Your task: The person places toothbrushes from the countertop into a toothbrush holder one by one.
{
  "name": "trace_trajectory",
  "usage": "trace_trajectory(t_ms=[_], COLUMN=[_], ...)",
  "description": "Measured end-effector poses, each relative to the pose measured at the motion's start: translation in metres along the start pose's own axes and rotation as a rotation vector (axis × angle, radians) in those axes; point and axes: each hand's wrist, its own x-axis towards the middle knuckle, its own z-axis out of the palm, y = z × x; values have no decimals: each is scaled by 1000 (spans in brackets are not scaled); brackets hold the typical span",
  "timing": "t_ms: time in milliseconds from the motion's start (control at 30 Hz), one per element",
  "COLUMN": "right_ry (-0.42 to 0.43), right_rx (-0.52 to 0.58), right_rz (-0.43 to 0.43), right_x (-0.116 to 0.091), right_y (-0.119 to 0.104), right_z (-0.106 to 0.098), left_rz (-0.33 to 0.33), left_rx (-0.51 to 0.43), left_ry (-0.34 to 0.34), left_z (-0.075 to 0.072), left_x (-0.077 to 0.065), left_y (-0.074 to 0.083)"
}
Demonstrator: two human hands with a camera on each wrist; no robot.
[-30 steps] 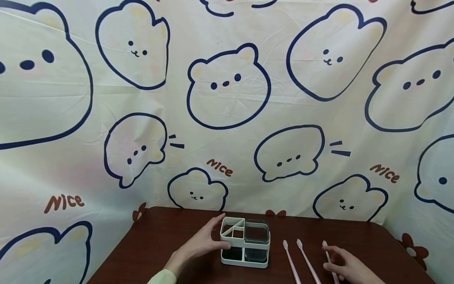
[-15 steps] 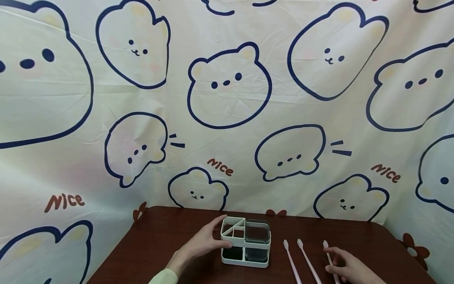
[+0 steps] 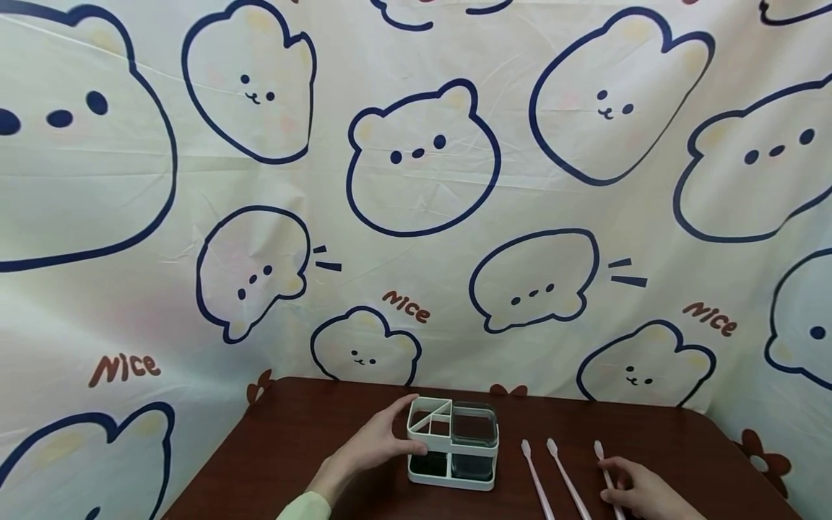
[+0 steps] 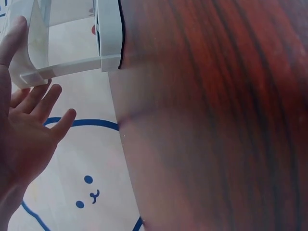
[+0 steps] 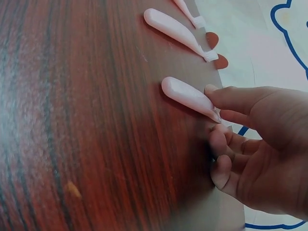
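Observation:
A white toothbrush holder [image 3: 453, 449] with a divided upper rack and a dark translucent cup stands upright on the brown table. My left hand [image 3: 375, 442] holds its upper rack at the left side, thumb in front and fingers behind; the left wrist view shows the thumb against the white holder wall [image 4: 36, 41]. To the right lie three pale pink toothbrushes in a row, heads pointing away. My right hand [image 3: 640, 490] pinches the rightmost toothbrush [image 5: 190, 97] near its neck between thumb and index finger; its other fingers are curled near the tabletop.
The middle toothbrush [image 3: 568, 480] and the left toothbrush [image 3: 536, 480] lie between the holder and my right hand. Behind the brown wood-grain table [image 3: 312, 415] hangs a white cloth [image 3: 416, 202] printed with blue-outlined cartoon animals.
My right index finger has drawn back slightly from the toothbrush head and closed in along the neck. The left hand and holder keep their positions; the head view has shifted a little.

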Motion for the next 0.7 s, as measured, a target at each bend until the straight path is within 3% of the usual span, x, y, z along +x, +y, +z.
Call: trace_trajectory(t_ms=[700], right_ry=[97], right_rx=[-22], right_rz=[30], right_x=[-2], right_y=[-10], right_z=[6], left_rz=[5], left_rx=[12], left_ry=[-5], left_z=[-1], left_x=[1], left_y=[-1])
